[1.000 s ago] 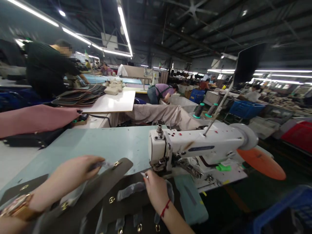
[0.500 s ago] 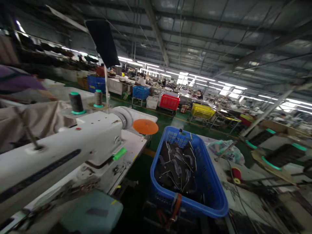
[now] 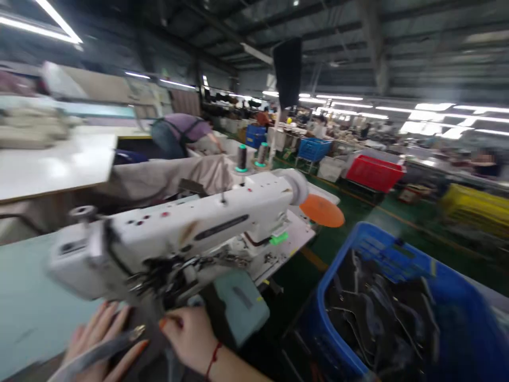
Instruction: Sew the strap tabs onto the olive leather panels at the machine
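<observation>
A white industrial sewing machine (image 3: 222,212) lies across the middle, its dark needle and presser parts at the near left end. Beneath that end is a dark fabric piece (image 3: 149,347) on the pale green table. My left hand (image 3: 97,345) rests flat with fingers spread at the fabric's left side, and a grey strip (image 3: 105,347) with a small brass-coloured tip crosses over it. My right hand (image 3: 191,334), a red string at its wrist, is closed in a pinch on the fabric just right of the presser parts. Blur hides the exact grip.
A blue plastic basket (image 3: 330,313) holding dark fabric pieces stands at the right. An orange disc (image 3: 322,209) sits beyond the machine, near thread cones (image 3: 242,158). A person in purple (image 3: 191,130) bends over behind. Red (image 3: 374,172) and yellow bins (image 3: 475,207) stand farther off.
The view has swung left and down, so the machine and basket shift right. Both my hands, unseen before, now show at the fabric by the machine's needle end.
</observation>
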`<state>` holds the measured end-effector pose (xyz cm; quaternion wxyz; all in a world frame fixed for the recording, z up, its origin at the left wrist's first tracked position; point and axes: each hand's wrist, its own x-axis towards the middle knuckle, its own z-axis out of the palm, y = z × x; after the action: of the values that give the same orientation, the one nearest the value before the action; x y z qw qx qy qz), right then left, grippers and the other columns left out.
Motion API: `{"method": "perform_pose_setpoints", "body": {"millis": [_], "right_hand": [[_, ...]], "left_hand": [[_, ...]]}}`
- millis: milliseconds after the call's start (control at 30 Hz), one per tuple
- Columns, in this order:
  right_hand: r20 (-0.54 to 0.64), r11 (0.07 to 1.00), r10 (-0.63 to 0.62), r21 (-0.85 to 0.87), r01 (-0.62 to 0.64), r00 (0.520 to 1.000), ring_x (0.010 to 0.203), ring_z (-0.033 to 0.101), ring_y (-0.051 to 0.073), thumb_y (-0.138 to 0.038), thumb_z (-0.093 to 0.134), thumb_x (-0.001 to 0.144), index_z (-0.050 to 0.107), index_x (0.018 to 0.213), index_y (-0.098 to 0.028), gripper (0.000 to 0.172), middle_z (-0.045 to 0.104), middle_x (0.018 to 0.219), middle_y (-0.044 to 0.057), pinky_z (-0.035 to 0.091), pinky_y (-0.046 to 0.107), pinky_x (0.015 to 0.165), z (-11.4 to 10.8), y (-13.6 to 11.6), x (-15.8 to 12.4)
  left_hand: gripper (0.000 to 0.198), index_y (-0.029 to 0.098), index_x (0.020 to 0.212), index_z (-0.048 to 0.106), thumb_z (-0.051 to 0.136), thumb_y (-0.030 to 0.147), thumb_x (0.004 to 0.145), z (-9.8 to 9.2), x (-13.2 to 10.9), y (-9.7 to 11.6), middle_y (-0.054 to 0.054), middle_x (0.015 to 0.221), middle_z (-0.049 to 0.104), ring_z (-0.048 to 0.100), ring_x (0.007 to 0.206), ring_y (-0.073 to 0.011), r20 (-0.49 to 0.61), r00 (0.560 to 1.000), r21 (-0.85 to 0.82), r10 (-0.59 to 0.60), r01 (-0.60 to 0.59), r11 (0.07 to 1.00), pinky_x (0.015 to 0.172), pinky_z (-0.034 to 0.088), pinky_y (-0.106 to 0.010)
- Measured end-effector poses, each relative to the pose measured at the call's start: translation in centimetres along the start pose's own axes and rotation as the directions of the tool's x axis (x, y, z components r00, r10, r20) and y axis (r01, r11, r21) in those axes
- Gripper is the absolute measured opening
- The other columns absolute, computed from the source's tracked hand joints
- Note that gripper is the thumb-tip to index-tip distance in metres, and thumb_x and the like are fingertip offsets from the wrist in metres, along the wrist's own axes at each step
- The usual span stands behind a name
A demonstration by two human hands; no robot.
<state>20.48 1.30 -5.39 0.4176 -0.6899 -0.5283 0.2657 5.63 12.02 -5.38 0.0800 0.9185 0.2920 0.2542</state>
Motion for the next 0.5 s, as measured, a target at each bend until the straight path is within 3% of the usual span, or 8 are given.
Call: {"method": "perform_pose_setpoints", "body": {"millis": [67,100,200,367,500], "right_hand": [[-0.009,0.988,-0.008,0.154,0.009,1.0,0.067,0.063,0.014,-0.032,0.046,0.093,0.072,0.081,-0.017,0.032,0.071,0.075,0.003,0.042,0.019,0.056,0.0,-0.2,0.1],[-0.019,0.973,-0.008,0.232,0.012,1.0,0.071,0.064,0.016,-0.035,0.045,0.094,0.072,0.085,-0.017,0.034,0.072,0.079,0.005,0.045,0.021,0.06,0.0,-0.2,0.3],[0.011,0.91,-0.01,0.414,0.005,1.0,0.083,0.066,0.022,-0.041,0.05,0.091,0.072,0.095,-0.015,0.034,0.072,0.09,0.01,0.05,0.028,0.071,0.3,0.2,0.8],[0.021,0.909,0.016,0.415,-0.023,1.0,0.083,0.065,0.024,-0.045,0.055,0.088,0.072,0.091,-0.014,0.036,0.071,0.09,0.013,0.051,0.033,0.076,0.8,0.3,1.0],[0.012,0.927,0.047,0.371,-0.048,0.999,0.076,0.064,0.022,-0.047,0.055,0.087,0.071,0.082,-0.013,0.037,0.07,0.081,0.011,0.05,0.029,0.069,0.8,0.2,0.9]], "left_hand": [[0.058,0.033,0.136,0.047,0.057,0.051,0.082,-1.6,-1.9,-2.0,-0.009,0.137,0.054,0.047,0.125,-0.0369,-0.003,1.0,0.071,-0.006,0.007,0.997,0.102,0.037,-0.06],[0.059,0.031,0.135,0.048,0.059,0.051,0.081,-2.4,-2.4,-2.4,-0.009,0.138,0.053,0.046,0.126,-0.0343,0.065,0.998,0.082,0.025,-0.031,0.996,0.103,0.039,-0.054],[0.052,0.029,0.134,0.05,0.054,0.048,0.086,-4.3,-2.1,-2.0,-0.005,0.142,0.05,0.044,0.128,-0.0299,0.175,0.984,0.105,-0.006,-0.013,0.994,0.103,0.042,-0.046],[0.043,0.028,0.127,0.056,0.049,0.047,0.09,-5.2,-0.9,-0.3,-0.005,0.137,0.055,0.041,0.129,-0.03,0.192,0.98,0.106,-0.05,0.03,0.994,0.103,0.036,-0.05],[0.043,0.031,0.129,0.053,0.046,0.05,0.091,-5.0,-1.2,-0.6,-0.001,0.139,0.053,0.041,0.13,-0.0279,0.207,0.976,0.08,-0.068,0.052,0.995,0.106,0.03,-0.051]]}}
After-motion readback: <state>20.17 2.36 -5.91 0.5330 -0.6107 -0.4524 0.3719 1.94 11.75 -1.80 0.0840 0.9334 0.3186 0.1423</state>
